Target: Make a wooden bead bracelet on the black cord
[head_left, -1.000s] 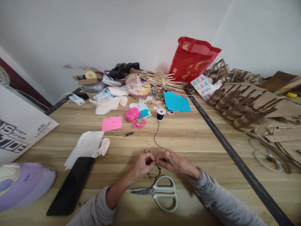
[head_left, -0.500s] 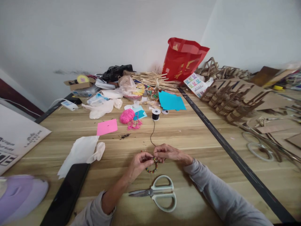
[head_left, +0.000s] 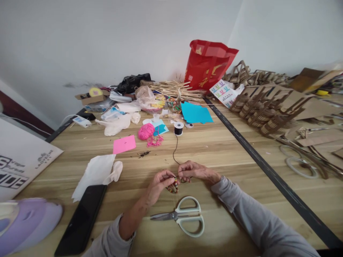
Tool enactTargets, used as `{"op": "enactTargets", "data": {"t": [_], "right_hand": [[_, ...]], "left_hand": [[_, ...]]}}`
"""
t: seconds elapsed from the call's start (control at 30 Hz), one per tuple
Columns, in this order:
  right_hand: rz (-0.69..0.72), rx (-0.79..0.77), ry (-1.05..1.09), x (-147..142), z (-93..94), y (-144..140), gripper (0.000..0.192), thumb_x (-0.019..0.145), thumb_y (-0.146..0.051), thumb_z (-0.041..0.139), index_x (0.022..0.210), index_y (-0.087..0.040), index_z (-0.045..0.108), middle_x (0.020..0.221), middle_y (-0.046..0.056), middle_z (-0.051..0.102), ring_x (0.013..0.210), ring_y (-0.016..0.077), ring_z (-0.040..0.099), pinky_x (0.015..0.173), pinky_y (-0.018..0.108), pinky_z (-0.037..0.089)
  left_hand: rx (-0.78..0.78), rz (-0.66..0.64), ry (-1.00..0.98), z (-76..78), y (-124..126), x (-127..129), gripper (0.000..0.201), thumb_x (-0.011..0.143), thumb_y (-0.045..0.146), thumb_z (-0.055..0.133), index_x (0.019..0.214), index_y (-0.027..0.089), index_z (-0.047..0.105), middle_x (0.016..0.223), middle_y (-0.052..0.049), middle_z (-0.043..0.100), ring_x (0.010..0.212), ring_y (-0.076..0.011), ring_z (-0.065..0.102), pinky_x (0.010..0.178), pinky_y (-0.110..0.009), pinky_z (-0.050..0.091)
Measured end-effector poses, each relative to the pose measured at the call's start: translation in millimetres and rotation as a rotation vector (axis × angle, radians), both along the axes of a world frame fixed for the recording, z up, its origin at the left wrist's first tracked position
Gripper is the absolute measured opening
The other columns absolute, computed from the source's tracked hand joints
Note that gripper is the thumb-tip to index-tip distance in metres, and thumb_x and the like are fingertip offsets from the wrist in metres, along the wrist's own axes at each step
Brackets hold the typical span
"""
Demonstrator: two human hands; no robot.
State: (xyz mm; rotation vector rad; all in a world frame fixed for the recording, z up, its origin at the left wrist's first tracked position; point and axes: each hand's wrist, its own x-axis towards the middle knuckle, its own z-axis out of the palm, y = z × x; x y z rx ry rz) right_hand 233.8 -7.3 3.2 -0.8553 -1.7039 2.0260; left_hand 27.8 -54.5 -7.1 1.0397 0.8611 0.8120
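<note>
A broad wooden table with pale streaked grain fills the view. At one o'clock slumps a glossy red bag, crinkled and open-mouthed; just below it lies a flat teal paper sheet. At seven o'clock a slab-like black phone lies beside crumpled white tissue. At six o'clock rest scissors with pale oval handles and steel blades pointing to nine o'clock. A fuzzy pink yarn ball sits at eleven o'clock, a small spool of dark cord at twelve, its thin strand curving down to the hands. At centre the left hand and right hand, both in grey sleeves, pinch a bead bracelet, a small loop of round, many-coloured beads hanging between the fingertips just above the table, beyond the scissors.
</note>
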Motion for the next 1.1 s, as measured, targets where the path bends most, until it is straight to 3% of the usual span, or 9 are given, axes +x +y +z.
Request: {"op": "enactTargets", "data": {"t": [0.13, 0.27, 0.4, 0.53, 0.8, 1.1], "right_hand": [[-0.016, 0.012, -0.024, -1.6, -2.6, 1.5, 0.04, 0.076, -0.05, 0.066, 0.077, -0.01, 0.06, 0.058, -0.003, 0.055, 0.047, 0.0047, 0.048, 0.045, 0.015, 0.037], [-0.071, 0.085, 0.04, -4.5, 3.1, 0.2, 0.037, 0.08, -0.045, 0.065, 0.092, -0.011, 0.06, 0.063, -0.004, 0.054, 0.047, 0.0035, 0.043, 0.043, 0.015, 0.032], [-0.037, 0.297, 0.065, -9.8, 18.6, -3.8, 0.032, 0.086, -0.038, 0.06, 0.103, -0.012, 0.063, 0.079, 0.001, 0.06, 0.059, 0.0061, 0.048, 0.054, 0.017, 0.039], [0.062, 0.573, 0.029, -12.7, 30.0, -7.0, 0.027, 0.092, -0.033, 0.052, 0.099, -0.011, 0.068, 0.094, 0.008, 0.063, 0.084, 0.014, 0.057, 0.075, 0.025, 0.044], [0.114, 0.889, -0.122, -10.9, 41.7, -15.0, 0.023, 0.095, -0.02, 0.045, 0.099, -0.013, 0.066, 0.096, 0.009, 0.066, 0.088, 0.0158, 0.061, 0.078, 0.026, 0.045], [0.13, 1.091, -0.355, -11.4, 44.2, -25.3, 0.019, 0.096, -0.019, 0.042, 0.099, -0.015, 0.06, 0.091, 0.007, 0.06, 0.081, 0.0148, 0.057, 0.072, 0.024, 0.042]], "left_hand": [[-0.03, -0.022, 0.023, 2.5, 0.4, -0.2, 0.031, 0.069, 0.038, 0.071, 0.081, 0.013, 0.057, 0.071, -0.005, 0.069, 0.057, -0.0126, 0.06, 0.057, -0.025, 0.047], [-0.019, -0.022, 0.075, 3.5, 0.6, -0.7, 0.033, 0.069, 0.041, 0.071, 0.08, 0.014, 0.057, 0.069, -0.003, 0.067, 0.055, -0.0115, 0.058, 0.054, -0.023, 0.045], [-0.012, -0.015, 0.114, 2.3, 1.4, -1.3, 0.034, 0.066, 0.042, 0.072, 0.078, 0.013, 0.06, 0.066, -0.002, 0.064, 0.056, -0.0113, 0.056, 0.055, -0.023, 0.043], [0.022, -0.011, 0.117, -0.6, 2.8, -2.7, 0.033, 0.066, 0.04, 0.073, 0.077, 0.012, 0.062, 0.065, -0.001, 0.061, 0.059, -0.0118, 0.055, 0.055, -0.022, 0.042], [-0.038, -0.05, 0.079, 2.5, 2.8, -2.0, 0.033, 0.062, 0.041, 0.076, 0.07, 0.013, 0.061, 0.059, 0.001, 0.058, 0.055, -0.0111, 0.053, 0.052, -0.021, 0.04], [-0.001, -0.059, 0.095, 4.4, 2.1, -1.3, 0.033, 0.063, 0.04, 0.075, 0.075, 0.012, 0.062, 0.063, -0.001, 0.059, 0.059, -0.0118, 0.053, 0.056, -0.022, 0.04]]}}
